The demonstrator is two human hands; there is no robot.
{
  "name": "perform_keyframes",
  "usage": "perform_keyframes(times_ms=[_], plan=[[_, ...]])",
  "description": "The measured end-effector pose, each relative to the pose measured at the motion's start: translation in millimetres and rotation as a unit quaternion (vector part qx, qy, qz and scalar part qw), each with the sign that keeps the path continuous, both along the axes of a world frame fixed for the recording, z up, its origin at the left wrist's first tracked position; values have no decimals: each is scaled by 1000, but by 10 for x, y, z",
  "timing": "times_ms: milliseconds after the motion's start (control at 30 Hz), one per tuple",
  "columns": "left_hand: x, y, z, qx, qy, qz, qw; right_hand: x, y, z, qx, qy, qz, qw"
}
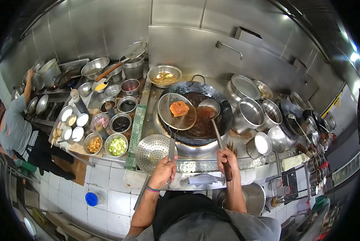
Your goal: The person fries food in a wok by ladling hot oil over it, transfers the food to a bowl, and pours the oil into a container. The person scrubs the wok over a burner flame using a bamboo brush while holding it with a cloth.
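My left hand (163,172) is closed around the metal handle of a round mesh strainer (164,105). An orange-red block of food (179,108) lies in the strainer, above the left part of a large wok (224,108). Dark reddish-brown liquid (192,129) fills the wok's bottom. My right hand (228,160) grips the wooden end of a ladle (217,132), whose bowl is over the liquid near the strainer's right edge; I cannot tell how deep it dips. Below the strainer, a perforated metal colander (152,152) sits left of the wok.
Bowls of chopped green vegetable (117,147) and chickpea-like pieces (93,144) stand on the left counter. Steel pots (250,113) and a perforated skimmer (276,140) are close on the right. Behind the wok is a bowl of food (164,76). Another person (17,124) stands far left.
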State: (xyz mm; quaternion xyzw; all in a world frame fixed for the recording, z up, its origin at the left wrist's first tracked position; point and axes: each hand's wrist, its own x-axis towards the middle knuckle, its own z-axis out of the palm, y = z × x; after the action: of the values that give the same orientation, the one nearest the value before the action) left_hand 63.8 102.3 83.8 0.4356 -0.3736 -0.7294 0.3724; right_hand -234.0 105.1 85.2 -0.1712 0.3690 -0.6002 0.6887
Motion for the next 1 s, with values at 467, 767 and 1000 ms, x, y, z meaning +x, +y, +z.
perform_keyframes(times_ms=[467,767,1000], plan=[[-34,34,3,22,52,6,998,181,-6,158,-49,-116,89,988],[2,49,-21,29,63,10,998,457,-160,77,-59,332,0,941],[-2,31,-48,26,60,-1,998,318,29,11,-27,419,-34,907]])
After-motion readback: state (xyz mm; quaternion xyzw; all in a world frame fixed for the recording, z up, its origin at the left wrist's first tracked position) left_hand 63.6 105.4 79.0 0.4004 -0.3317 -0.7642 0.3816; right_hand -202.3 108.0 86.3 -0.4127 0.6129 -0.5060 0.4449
